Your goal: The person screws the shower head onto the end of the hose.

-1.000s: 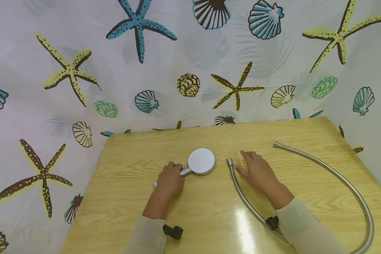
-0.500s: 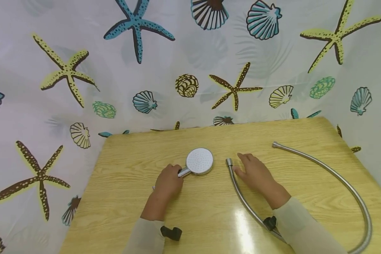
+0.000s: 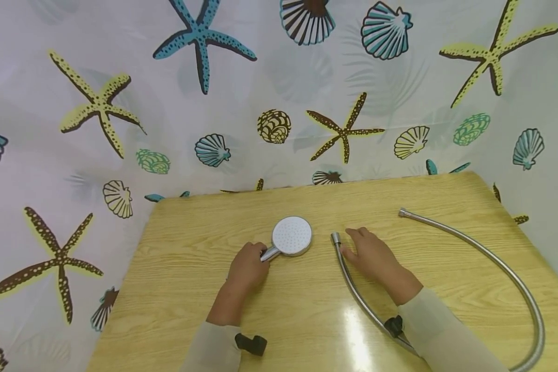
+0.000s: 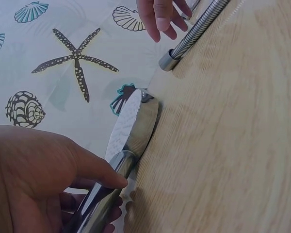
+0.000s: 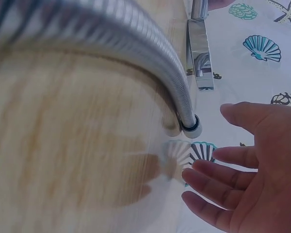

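A chrome hand shower with a round, pale spray face lies on the wooden table. My left hand grips its handle; in the left wrist view the thumb lies along the chrome handle with fingers curled under it. To the right, a flexible metal shower hose curves over the table, its conical end fitting pointing away from me. Right beside that fitting hovers my right hand, fingers spread and holding nothing. In the right wrist view the open palm faces the hose end.
The hose's other end lies farther right, and its long loop runs along the table's right side. A curtain printed with starfish and shells surrounds the wooden table. Black wrist mounts sit on both sleeves.
My right hand has shifted slightly down and left toward the hose fitting. The left hand keeps its grip, and the handle's tail end has become hidden behind it.
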`<state>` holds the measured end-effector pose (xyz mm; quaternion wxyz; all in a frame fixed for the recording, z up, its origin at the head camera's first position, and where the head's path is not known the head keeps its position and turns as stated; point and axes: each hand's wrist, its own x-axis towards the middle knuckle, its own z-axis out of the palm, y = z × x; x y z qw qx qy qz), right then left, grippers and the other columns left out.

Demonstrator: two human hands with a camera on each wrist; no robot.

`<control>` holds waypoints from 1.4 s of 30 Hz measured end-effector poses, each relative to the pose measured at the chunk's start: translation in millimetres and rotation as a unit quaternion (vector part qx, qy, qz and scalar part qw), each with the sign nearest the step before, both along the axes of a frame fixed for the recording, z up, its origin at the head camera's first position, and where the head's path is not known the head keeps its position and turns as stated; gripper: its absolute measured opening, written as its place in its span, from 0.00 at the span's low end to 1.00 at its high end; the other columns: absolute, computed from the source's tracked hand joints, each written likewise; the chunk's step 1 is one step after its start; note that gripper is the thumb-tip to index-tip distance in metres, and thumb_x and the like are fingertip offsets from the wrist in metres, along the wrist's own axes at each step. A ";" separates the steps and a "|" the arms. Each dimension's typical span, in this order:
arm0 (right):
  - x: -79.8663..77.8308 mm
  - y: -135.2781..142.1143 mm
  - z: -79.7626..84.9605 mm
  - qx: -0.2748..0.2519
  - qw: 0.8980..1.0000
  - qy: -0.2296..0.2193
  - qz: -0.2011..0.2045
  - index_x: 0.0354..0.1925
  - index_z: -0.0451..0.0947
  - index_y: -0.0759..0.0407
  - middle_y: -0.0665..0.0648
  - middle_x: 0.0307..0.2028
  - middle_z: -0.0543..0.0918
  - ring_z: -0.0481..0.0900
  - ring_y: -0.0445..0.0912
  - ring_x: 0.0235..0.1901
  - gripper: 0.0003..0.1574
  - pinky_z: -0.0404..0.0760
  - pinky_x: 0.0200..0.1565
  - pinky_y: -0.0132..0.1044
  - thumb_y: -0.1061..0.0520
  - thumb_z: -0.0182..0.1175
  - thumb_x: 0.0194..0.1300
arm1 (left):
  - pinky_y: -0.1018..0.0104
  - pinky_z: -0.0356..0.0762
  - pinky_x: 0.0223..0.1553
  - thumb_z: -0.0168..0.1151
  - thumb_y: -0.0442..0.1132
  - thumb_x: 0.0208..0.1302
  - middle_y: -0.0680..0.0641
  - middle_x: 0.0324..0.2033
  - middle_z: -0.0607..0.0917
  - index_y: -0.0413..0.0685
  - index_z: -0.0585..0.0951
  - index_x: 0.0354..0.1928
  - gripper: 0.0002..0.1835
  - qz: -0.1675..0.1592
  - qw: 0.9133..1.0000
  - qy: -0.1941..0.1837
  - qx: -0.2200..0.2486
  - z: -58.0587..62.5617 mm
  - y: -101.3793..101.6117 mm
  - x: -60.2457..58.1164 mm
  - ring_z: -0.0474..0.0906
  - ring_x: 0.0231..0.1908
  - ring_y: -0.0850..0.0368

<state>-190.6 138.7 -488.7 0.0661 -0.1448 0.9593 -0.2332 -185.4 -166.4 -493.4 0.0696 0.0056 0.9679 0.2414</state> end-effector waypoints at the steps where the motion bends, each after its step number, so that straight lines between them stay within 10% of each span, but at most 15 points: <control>1: -0.5 -0.2 -0.2 0.002 1.000 0.000 0.001 0.74 0.61 0.65 0.70 0.66 0.72 0.77 0.64 0.61 0.40 0.81 0.60 0.59 0.43 0.56 0.76 | 0.58 0.80 0.40 0.62 0.33 0.65 0.43 0.40 0.80 0.39 0.81 0.55 0.17 0.001 1.000 0.001 0.004 -0.4 0.0 0.2 0.75 0.36 0.54; 42: -22.8 -22.5 -12.2 0.040 0.999 -0.019 -0.022 0.38 0.74 0.60 0.54 0.29 0.78 0.72 0.45 0.26 0.15 0.71 0.26 0.35 0.49 0.62 0.72 | 0.65 0.73 0.34 0.65 0.40 0.62 0.41 0.40 0.81 0.39 0.81 0.54 0.20 0.105 0.981 0.069 0.150 -0.1 14.9 -1.2 0.76 0.36 0.51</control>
